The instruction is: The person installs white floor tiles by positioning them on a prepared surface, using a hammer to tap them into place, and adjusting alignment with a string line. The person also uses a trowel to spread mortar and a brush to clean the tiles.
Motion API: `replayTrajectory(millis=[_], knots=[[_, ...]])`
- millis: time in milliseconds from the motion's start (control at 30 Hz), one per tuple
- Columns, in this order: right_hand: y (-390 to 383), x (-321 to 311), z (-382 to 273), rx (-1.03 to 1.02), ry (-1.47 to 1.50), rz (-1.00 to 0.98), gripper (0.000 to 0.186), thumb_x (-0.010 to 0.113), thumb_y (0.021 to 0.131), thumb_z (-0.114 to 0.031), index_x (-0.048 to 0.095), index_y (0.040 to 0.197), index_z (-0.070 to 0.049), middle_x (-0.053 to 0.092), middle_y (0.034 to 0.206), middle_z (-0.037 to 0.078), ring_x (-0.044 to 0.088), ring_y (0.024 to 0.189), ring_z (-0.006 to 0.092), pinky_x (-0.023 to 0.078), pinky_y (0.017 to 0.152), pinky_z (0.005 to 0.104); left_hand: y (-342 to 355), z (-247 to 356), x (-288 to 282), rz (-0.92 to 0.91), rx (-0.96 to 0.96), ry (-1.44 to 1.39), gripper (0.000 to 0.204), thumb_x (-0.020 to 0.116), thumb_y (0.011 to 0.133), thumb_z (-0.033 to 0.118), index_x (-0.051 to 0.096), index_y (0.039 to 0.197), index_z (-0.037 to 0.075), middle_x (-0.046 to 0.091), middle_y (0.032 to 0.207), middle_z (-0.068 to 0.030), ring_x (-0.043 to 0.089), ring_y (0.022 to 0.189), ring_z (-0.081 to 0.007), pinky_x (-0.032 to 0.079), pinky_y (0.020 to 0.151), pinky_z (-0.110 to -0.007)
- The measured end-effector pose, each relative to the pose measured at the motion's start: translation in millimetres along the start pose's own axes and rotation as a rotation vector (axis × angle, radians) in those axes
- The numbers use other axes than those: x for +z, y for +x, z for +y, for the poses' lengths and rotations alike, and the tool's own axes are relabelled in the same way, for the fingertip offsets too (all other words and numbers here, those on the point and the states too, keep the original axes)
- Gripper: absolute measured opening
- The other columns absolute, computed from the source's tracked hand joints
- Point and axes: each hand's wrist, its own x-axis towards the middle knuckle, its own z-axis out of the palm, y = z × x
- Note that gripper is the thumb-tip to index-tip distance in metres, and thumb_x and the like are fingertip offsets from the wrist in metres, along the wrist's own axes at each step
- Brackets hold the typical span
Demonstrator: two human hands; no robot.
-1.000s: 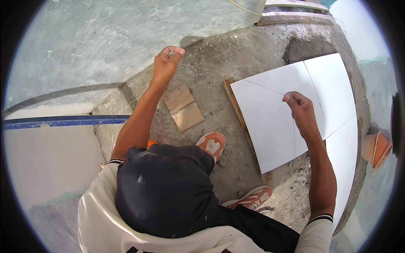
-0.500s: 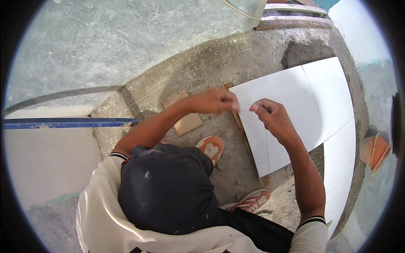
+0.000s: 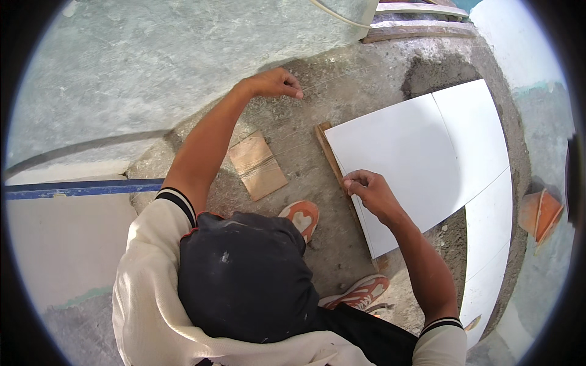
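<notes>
My left hand reaches over the concrete floor near the grey wall, fingers pinched on what looks like a thin, pale string. The string is faint in the picture. At the left edge of the large white tiles, my right hand has its thumb and fingertips pressed together. A fine line runs along that edge close to it, apparently string too. A flat wooden board with string wound round its middle lies on the floor between my arms.
A wooden strip lies along the tiles' left edge. Damp mortar spreads beyond them. An orange bucket stands at the right wall. A long blue bar extends from the left. My shoes are beside the tiles.
My left hand has swung away from the tiles, up and left toward the wall. My right hand has shifted down and left to the tile edge. The wound board is now uncovered.
</notes>
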Motion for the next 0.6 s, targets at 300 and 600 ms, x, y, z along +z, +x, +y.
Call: replayTrajectory(millis=[300,600], knots=[[14.3,-13.6,22.6,-0.033,0.098,0.109,0.028,0.069,0.099,-0.022,0.072,0.111,0.002,0.071,0.092,0.005,0.062,0.088,0.0135,0.049,0.084,0.0308,27.2,-40.6,-5.2,0.211,0.017,-0.268,0.027,0.08,0.093,0.032,0.08,0.106,0.008,0.077,0.102,-0.0022,0.067,0.099,-0.0131,0.051,0.09,-0.032],[20.3,2.3,26.4,-0.09,-0.093,0.138,0.036,0.066,0.1,-0.029,0.073,0.116,0.002,0.076,0.105,0.016,0.07,0.097,0.0231,0.052,0.092,0.0357,48.5,-54.4,14.4,0.391,-0.105,-0.311,0.027,0.083,0.09,0.035,0.078,0.094,0.008,0.07,0.087,0.0009,0.057,0.081,-0.0097,0.045,0.072,-0.03]])
